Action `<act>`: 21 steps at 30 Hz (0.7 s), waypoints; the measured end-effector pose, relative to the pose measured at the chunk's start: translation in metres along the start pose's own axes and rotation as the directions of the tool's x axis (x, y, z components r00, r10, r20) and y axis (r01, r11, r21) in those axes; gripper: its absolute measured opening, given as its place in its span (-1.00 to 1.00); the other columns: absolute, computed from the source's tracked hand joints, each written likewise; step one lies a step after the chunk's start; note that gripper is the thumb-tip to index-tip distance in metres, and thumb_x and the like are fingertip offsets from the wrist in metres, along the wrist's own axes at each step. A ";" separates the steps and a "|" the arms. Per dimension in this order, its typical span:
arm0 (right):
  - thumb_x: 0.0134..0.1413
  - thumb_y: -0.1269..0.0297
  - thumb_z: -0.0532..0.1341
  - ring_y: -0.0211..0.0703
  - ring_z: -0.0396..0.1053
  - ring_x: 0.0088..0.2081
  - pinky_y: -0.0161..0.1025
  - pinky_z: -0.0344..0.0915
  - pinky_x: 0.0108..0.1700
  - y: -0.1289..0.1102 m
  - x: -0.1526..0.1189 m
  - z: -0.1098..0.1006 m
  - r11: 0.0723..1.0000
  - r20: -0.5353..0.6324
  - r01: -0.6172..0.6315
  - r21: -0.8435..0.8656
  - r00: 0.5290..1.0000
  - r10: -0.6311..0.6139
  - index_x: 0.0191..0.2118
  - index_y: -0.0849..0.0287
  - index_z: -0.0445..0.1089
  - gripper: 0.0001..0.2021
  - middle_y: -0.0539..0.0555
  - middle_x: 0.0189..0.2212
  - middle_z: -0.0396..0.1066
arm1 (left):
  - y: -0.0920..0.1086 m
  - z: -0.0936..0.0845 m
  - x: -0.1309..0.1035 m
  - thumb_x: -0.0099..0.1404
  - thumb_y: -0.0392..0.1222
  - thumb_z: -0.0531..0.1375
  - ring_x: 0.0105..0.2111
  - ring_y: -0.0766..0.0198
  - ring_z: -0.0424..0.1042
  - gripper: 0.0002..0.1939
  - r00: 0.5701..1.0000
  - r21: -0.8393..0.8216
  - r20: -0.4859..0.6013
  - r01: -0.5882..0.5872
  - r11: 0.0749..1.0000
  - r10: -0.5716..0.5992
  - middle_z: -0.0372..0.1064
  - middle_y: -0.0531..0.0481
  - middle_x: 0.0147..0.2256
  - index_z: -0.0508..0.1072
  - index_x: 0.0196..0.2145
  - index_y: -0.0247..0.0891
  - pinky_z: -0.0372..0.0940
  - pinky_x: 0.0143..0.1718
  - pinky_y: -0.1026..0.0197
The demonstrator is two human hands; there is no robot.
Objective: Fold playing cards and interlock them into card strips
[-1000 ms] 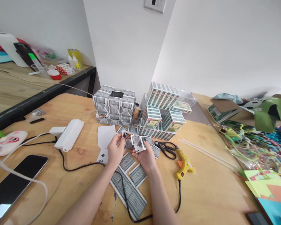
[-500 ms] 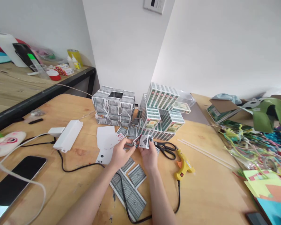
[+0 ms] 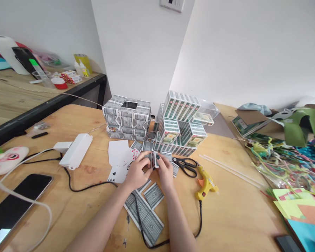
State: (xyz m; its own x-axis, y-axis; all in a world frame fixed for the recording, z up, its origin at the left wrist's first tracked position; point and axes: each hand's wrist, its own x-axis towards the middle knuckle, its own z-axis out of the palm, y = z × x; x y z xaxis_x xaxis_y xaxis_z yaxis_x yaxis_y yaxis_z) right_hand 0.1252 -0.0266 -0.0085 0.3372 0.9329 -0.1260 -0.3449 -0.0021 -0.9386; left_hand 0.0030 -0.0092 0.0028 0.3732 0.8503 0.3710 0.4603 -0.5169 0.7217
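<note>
My left hand (image 3: pixel 138 172) and my right hand (image 3: pixel 165 171) meet at the middle of the table, both closed on one folded playing card (image 3: pixel 155 159), whose narrow white side faces me. Behind them stands a block built of folded cards (image 3: pixel 127 119), with a square opening on top. To its right rises a stack of green and white card boxes (image 3: pixel 182 108). White card faces (image 3: pixel 118 154) lie left of my hands. Patterned card backs (image 3: pixel 153 196) lie between my forearms. Black-handled scissors (image 3: pixel 187 166) rest right of my right hand.
A yellow glue gun (image 3: pixel 206 184) lies at the right, its black cable looping under my forearms. Two clear sticks (image 3: pixel 231 169) are beyond it. At the left are a white power strip (image 3: pixel 76 151) and a phone (image 3: pixel 18 210); craft scraps (image 3: pixel 283 168) cover the far right.
My hands have come closer together. The card has turned from showing its spade face to showing a narrow side, and my right fingers have moved left with it.
</note>
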 end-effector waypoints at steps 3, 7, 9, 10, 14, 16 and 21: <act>-0.18 0.17 0.29 -0.12 0.38 -0.25 -0.21 0.28 -0.17 -0.003 -0.001 0.003 0.999 0.022 -0.026 -0.034 0.999 0.027 -0.23 0.20 0.44 -0.67 0.07 -0.30 0.47 | 0.000 0.001 0.000 0.00 -0.43 0.07 -0.35 0.29 0.34 -0.86 1.000 0.019 -0.021 0.018 1.000 -0.017 0.22 -0.05 -0.03 0.22 -0.57 -0.23 0.27 -0.34 0.20; -0.18 0.21 0.29 -0.15 0.38 -0.26 -0.24 0.28 -0.19 -0.005 -0.003 0.006 0.999 0.016 0.003 -0.048 1.000 -0.002 -0.24 0.19 0.44 -0.70 0.06 -0.29 0.47 | 0.000 0.001 -0.001 -0.04 -0.44 0.06 -0.45 0.34 0.30 -0.85 0.999 0.010 -0.024 0.045 0.999 -0.044 0.23 -0.04 -0.05 0.20 -0.60 -0.23 0.23 -0.41 0.22; -0.17 0.22 0.29 -0.14 0.39 -0.27 -0.24 0.28 -0.20 -0.005 -0.003 0.006 0.999 0.015 0.005 -0.050 1.000 -0.004 -0.24 0.19 0.44 -0.71 0.06 -0.29 0.48 | 0.000 0.001 -0.002 -0.05 -0.45 0.06 -0.48 0.35 0.29 -0.85 0.998 0.001 -0.027 0.049 0.999 -0.049 0.24 -0.04 -0.07 0.20 -0.61 -0.23 0.22 -0.44 0.23; -0.16 0.22 0.29 -0.14 0.38 -0.26 -0.25 0.28 -0.20 -0.004 -0.003 0.006 0.999 0.012 0.003 -0.054 1.000 -0.002 -0.24 0.20 0.44 -0.71 0.06 -0.30 0.48 | 0.000 0.001 -0.002 -0.06 -0.44 0.06 -0.49 0.36 0.28 -0.85 0.998 -0.001 -0.028 0.050 0.999 -0.050 0.24 -0.04 -0.07 0.20 -0.61 -0.23 0.21 -0.45 0.24; -0.13 0.21 0.26 -0.15 0.37 -0.25 -0.27 0.26 -0.19 0.000 -0.002 0.003 0.996 -0.008 -0.001 -0.095 1.000 0.000 -0.24 0.20 0.44 -0.73 0.05 -0.30 0.47 | 0.000 0.000 -0.003 -0.06 -0.45 0.06 -0.50 0.37 0.27 -0.85 0.999 0.017 -0.025 0.039 0.999 -0.039 0.24 -0.03 -0.06 0.19 -0.61 -0.23 0.19 -0.44 0.24; -0.10 0.20 0.24 -0.16 0.36 -0.24 -0.27 0.25 -0.19 0.002 -0.001 0.003 0.992 -0.013 0.003 -0.129 1.000 -0.005 -0.24 0.19 0.44 -0.74 0.04 -0.28 0.47 | 0.000 0.000 -0.003 -0.07 -0.45 0.06 -0.54 0.40 0.24 -0.85 0.999 0.028 -0.017 0.034 0.999 -0.033 0.24 -0.02 -0.05 0.18 -0.61 -0.23 0.17 -0.46 0.24; -0.09 0.18 0.23 -0.16 0.37 -0.27 -0.27 0.25 -0.21 0.005 0.000 0.002 0.986 -0.039 -0.002 -0.167 0.999 -0.004 -0.24 0.19 0.44 -0.74 0.03 -0.30 0.47 | 0.000 0.001 -0.004 -0.06 -0.44 0.06 -0.56 0.42 0.20 -0.85 0.999 0.043 -0.028 0.027 0.999 -0.026 0.23 -0.02 -0.05 0.16 -0.61 -0.23 0.16 -0.47 0.25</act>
State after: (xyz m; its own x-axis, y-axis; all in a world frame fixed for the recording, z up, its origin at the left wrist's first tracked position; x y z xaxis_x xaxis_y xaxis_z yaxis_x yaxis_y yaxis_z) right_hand 0.1217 -0.0254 -0.0125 0.3727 0.9182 -0.1345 -0.1948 -0.0643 -0.9787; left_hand 0.0022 -0.0132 0.0011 0.3385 0.8659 0.3684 0.5044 -0.4974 0.7058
